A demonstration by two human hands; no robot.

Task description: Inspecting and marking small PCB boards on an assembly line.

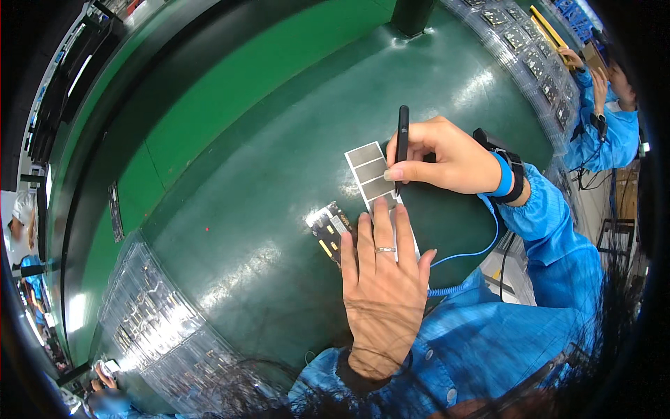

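Observation:
My right hand (447, 155) pinches a slim black pen-shaped tool (403, 136), held nearly upright with its tip down at the sheet's right edge. Under that tip lies a white backing sheet (352, 165) carrying a column of grey rectangular stickers (370, 170). Flat across the sheet's nearer part rests my left hand (386, 297), fingers stretched out and a ring on one of them. It covers the lower stickers. Beside its fingers, on the left, a small black circuit board (326, 229) with gold contacts and a pale label is partly hidden by the hand.
Clear plastic trays of parts (150, 314) stand at the near left, with more trays of circuit boards (527, 52) at the far right. A blue coiled cord (450, 289) runs from my right wristband. A co-worker in blue (607, 133) handles a yellow strip at the right.

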